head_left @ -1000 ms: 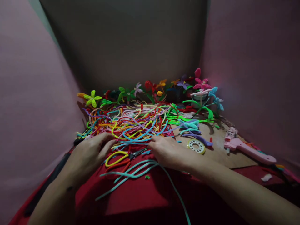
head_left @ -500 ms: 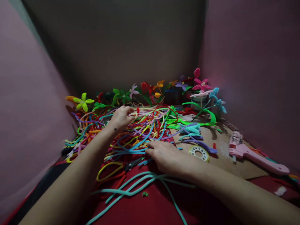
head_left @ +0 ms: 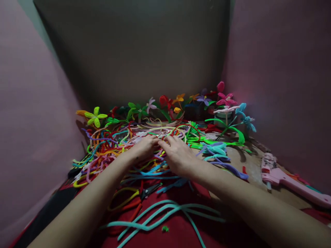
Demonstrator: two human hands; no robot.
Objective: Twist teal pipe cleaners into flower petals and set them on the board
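My left hand [head_left: 146, 148] and my right hand [head_left: 179, 156] meet over the middle of a tangled heap of colourful pipe cleaners [head_left: 100, 148]. The fingertips of both are pinched close together, and what they hold is hidden among the strands. Light blue pipe cleaners [head_left: 144, 177] pass below the hands. Nearer to me, several mint-green pipe cleaners [head_left: 160, 208] lie crossed on the red cloth [head_left: 155, 237]. Scissors [head_left: 150, 190] with yellow and red handles rest between them and the heap.
A pink hot glue gun [head_left: 284, 181] lies on the cardboard [head_left: 238, 162] at right. Pipe-cleaner flowers line the back, among them a yellow-green flower [head_left: 95, 117] and a pink flower [head_left: 226, 99]. Blue and purple petal shapes [head_left: 216, 150] sit right of my hands. Walls enclose three sides.
My right hand has moved forward into the heap, beside my left hand. The left hand has shifted slightly right and nearer, so the fingertips now meet. The view has tilted slightly.
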